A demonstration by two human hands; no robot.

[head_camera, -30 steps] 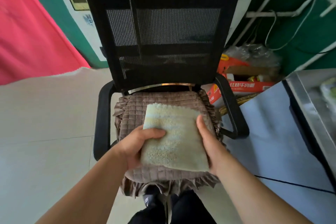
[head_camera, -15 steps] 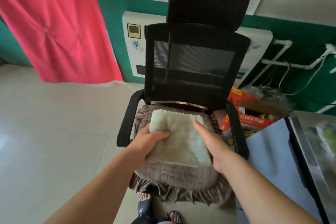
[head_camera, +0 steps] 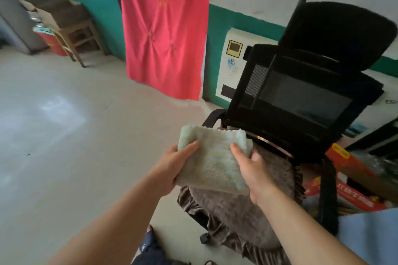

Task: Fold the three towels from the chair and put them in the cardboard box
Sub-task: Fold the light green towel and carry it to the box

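- The folded pale yellow-green terry towel (head_camera: pixel 212 163) forms a thick, roughly rectangular pad with a nubbly pile and faint bluish stripes; its far edge shows the rounded lips of several folded layers.
- The towel's long axis runs from its near edge, close to the person's wrists, to its far edge, which points away and slightly left toward the hanging red cloth (head_camera: pixel 165 28); its broad face tilts up toward the camera.
- The towel is held in the air above the near-left part of the brown quilted seat cushion (head_camera: pixel 273 196) of the black mesh office chair (head_camera: pixel 301 101), not resting on it.
- The left hand (head_camera: pixel 172 168) grips the towel's left edge, thumb laid on top and fingers curled beneath, out of sight.
- The right hand (head_camera: pixel 254 170) grips the right edge the same way, thumb pressed on the upper face, fingers wrapped under.
- Compared with half a second ago, the towel has lifted clear of the cushion, on which it then lay flat, and now sits to the chair's left; both hands keep their grip on its side edges.
- The view has swung left: an open brown cardboard box (head_camera: pixel 56 9) on a wooden stool (head_camera: pixel 79 38) now appears far left against the green wall, well apart from the towel.
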